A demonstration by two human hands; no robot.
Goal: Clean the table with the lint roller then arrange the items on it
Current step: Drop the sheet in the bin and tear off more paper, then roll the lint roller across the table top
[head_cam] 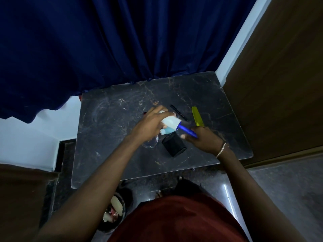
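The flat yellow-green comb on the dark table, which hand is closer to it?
Right. The right hand, holding the lint roller's blue handle, is just below the yellow-green comb. The left hand is further left, on the roller's white head.

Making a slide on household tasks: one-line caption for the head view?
Both hands, left hand and right hand, hold a lint roller above a dark marble table.

No readable text, labels, brands or numbers anywhere, lint roller (pixel 172 123) and surface (pixel 113 137) unmarked
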